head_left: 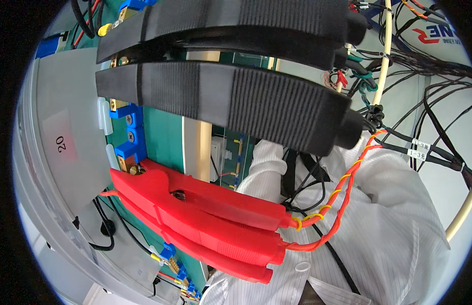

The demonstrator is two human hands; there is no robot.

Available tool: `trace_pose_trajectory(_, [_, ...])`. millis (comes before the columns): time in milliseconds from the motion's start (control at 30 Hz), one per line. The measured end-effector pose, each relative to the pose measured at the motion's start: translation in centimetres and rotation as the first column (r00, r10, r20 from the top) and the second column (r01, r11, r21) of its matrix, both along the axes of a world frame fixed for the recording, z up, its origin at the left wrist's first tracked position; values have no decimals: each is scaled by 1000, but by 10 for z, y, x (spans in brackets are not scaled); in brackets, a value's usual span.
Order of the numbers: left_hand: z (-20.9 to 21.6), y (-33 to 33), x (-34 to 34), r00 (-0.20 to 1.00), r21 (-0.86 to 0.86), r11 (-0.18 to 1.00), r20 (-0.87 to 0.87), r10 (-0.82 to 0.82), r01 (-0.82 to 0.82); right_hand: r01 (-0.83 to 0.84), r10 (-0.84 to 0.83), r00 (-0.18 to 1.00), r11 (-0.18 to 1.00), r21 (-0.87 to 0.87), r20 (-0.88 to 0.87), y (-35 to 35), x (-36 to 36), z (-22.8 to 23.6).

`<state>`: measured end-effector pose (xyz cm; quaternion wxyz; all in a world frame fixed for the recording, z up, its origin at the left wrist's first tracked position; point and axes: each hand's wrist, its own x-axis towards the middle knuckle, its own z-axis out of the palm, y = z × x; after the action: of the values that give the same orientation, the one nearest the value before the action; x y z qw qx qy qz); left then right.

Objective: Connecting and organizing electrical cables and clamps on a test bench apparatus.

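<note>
Two large black clamps fill the upper part of the view: the far black clamp (286,15) and the nearer black clamp (276,101), with ribbed handles. Their jaws are at brass terminals (113,104) on blue mounts. Below them are red clamps (205,229), their jaw end by another brass terminal (128,163). Twisted orange-red wires (342,198) run from the red handles. White striped clothing (388,218), with a sleeve-like fold (269,170), fills the lower right behind the clamps. Neither of my hands shows; any part behind the clamps is hidden.
A clear plastic cover (35,168) curves along the left beside a grey panel (73,132). Green board (162,127) lies behind the clamps. Bundled black cables (439,157) and cream-coloured rods (383,71) stand at the right. More blue terminal mounts (169,251) sit low down.
</note>
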<state>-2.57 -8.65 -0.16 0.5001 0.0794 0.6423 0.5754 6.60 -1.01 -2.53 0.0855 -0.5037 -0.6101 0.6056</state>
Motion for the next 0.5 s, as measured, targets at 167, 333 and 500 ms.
trace_pose_trajectory(167, [-17,-6,6,989,40,995,-116,96,-92,-124,133,977,990,-65,168,8,-4,13])
trace_pose_trajectory(333, [8,-41,6,992,-130,985,71,-104,113,-222,302,952,799,559,-53,37,49,80])
trace_pose_trajectory(500, [-12,-75,50,822,-137,837,-162,-547,530,-473,356,793,871,131,495,125,210,61])
